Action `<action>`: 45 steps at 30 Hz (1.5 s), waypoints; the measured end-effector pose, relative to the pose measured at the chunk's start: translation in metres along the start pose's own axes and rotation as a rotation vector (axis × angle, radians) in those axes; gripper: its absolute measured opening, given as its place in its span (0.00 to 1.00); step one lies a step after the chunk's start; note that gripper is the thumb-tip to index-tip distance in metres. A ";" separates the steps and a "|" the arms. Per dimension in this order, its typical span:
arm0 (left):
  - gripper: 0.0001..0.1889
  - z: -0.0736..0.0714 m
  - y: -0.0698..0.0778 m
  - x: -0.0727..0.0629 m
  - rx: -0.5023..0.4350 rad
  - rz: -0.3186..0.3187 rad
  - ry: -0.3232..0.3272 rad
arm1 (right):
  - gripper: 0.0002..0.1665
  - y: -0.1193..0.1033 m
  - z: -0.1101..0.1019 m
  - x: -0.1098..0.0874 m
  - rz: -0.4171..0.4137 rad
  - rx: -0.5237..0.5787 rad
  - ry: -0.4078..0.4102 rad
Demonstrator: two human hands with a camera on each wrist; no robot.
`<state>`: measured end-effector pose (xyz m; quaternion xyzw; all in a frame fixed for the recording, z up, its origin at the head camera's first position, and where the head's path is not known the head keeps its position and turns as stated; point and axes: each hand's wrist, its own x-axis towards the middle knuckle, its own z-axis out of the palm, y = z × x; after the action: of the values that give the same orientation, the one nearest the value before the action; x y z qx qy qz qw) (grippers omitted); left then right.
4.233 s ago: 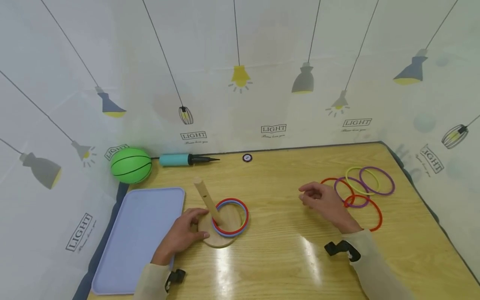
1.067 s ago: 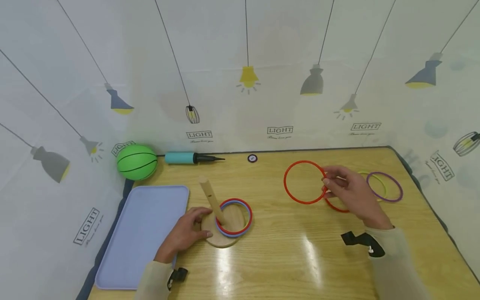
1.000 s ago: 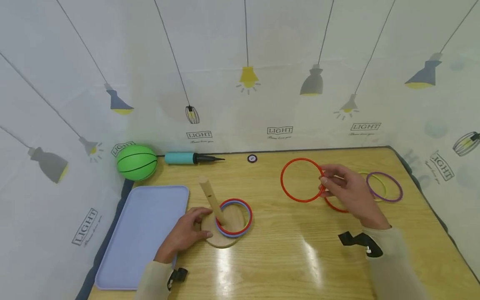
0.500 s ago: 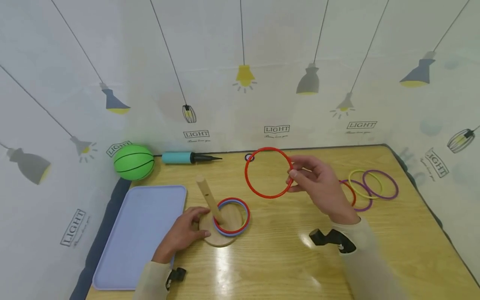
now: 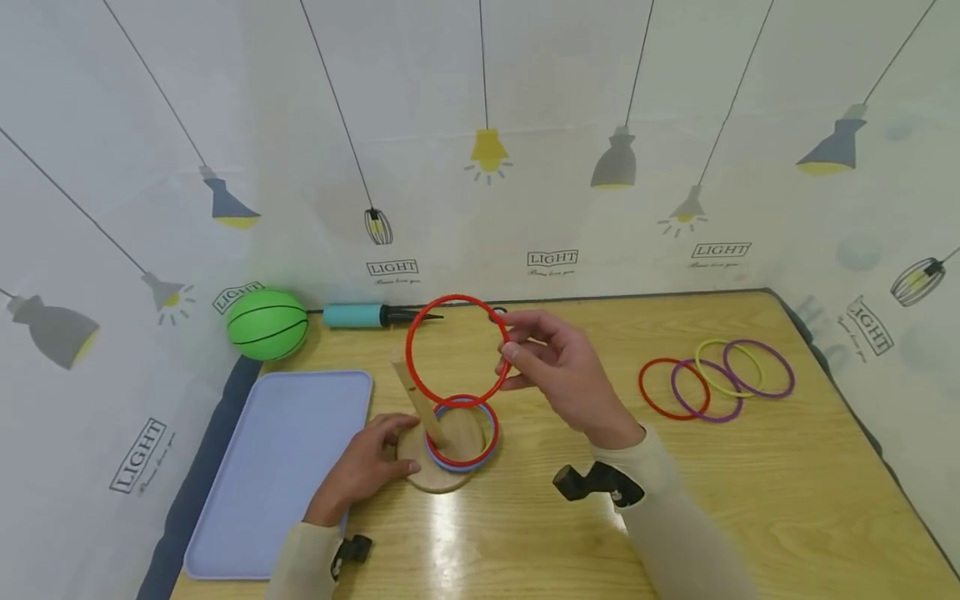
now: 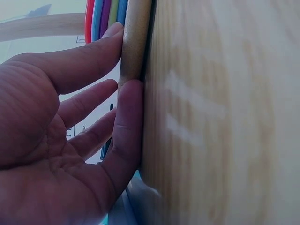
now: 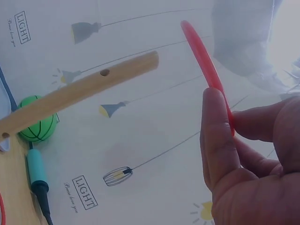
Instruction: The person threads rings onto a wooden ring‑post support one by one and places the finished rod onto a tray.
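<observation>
My right hand [image 5: 566,367] pinches a red ring [image 5: 456,297] at its right side, thumb on one face and fingers on the other. The ring is tilted up in the air, overlapping the top of a wooden peg [image 5: 425,414] in the head view. In the right wrist view, the peg [image 7: 93,89] stands apart from the ring [image 7: 204,54]. Around the peg's foot lies a stack of coloured rings [image 6: 104,18], red uppermost, on a round wooden base [image 5: 438,481]. My left hand [image 5: 367,462] grips the base's left edge between thumb and fingers.
A lilac tray [image 5: 277,467] lies to the left. Behind it are a green ball [image 5: 267,325] and a turquoise hand pump [image 5: 352,316]. Several rings overlap at the right, including a purple ring [image 5: 792,375]. A small dark disc [image 5: 497,312] sits near the back edge.
My right hand has taken a red ring from the pile at the right and carried it left to the peg. My left hand has stayed at the base.
</observation>
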<state>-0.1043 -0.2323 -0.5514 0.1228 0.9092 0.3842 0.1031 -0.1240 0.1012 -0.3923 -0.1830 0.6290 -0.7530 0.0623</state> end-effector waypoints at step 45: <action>0.33 -0.001 0.001 0.000 -0.023 0.004 0.009 | 0.20 0.146 -0.006 -0.005 0.409 -0.035 -0.014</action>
<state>-0.1041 -0.2323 -0.5503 0.1218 0.9050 0.3953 0.0996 -0.1415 0.0789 -0.5361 -0.0579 0.6654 -0.7125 0.2149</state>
